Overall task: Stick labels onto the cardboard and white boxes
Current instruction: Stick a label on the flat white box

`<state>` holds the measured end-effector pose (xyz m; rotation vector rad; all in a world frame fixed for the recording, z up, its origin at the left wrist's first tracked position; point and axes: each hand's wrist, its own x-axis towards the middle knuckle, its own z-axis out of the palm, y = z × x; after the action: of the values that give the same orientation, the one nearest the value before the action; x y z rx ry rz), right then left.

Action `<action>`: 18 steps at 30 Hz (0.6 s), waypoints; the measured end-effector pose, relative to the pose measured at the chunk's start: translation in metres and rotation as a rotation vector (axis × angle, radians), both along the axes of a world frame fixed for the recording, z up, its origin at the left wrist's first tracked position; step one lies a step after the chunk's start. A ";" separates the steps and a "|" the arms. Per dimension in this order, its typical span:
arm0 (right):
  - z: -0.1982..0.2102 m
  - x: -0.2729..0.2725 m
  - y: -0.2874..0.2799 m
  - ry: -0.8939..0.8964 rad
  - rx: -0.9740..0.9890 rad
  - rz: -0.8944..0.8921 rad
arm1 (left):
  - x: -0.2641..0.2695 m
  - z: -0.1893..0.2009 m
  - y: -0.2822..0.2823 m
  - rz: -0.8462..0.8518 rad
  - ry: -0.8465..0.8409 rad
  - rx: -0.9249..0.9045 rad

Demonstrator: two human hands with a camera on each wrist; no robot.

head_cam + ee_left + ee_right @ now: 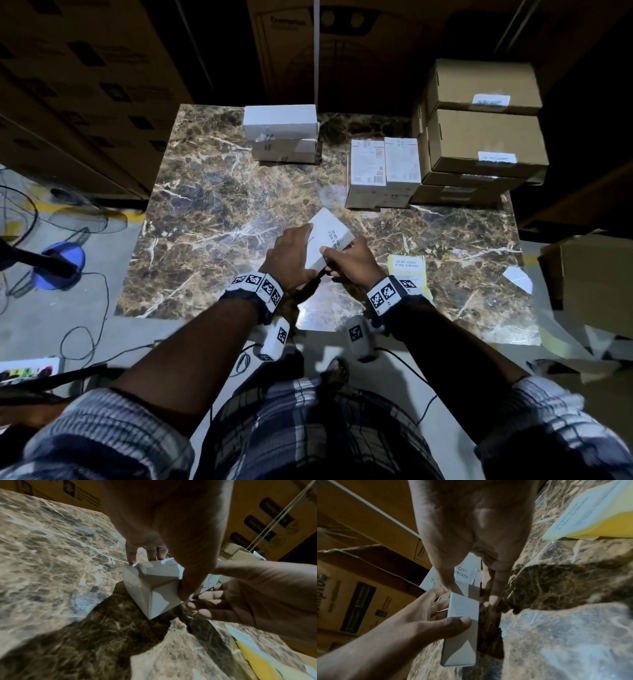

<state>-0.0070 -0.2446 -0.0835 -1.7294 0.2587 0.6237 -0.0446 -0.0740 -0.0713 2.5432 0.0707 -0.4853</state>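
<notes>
A small white box (330, 224) (154, 601) (462, 635) lies aslant on the marble table (212, 212), near its front middle. My left hand (301, 246) (161, 578) grips it, fingers over the far edge and thumb on the near corner. My right hand (342, 257) (471, 593) holds the box's right end, thumb on top and fingers down the side. A white label (334, 237) (464, 573) printed "DO NOT ACCEPT IF SEAL IS BROKEN" lies on the box top by the right thumb. A yellow-backed label sheet (407, 270) (590, 513) (257, 660) lies right of my hands.
White boxes are stacked at the back left (281, 133) and back middle-right (383, 171). Labelled cardboard boxes (479, 130) are piled at the back right corner. A paper scrap (519, 279) lies near the right edge. Large cartons surround the table; cables and a fan base (58, 265) are on the floor to the left.
</notes>
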 end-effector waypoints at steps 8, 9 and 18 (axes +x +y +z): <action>-0.007 0.003 -0.022 -0.569 -0.530 0.444 | 0.001 -0.003 0.003 -0.114 0.035 0.160; -0.007 0.004 -0.024 -0.628 -0.578 0.533 | 0.003 -0.004 0.005 -0.135 0.048 0.148; -0.003 0.014 -0.020 -0.712 -0.640 0.755 | 0.032 0.011 0.017 -0.233 0.261 0.057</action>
<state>0.0065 -0.2649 -0.0864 -2.5620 -0.8140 0.4169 -0.0128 -0.0567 -0.0601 2.5415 -0.1194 -0.9160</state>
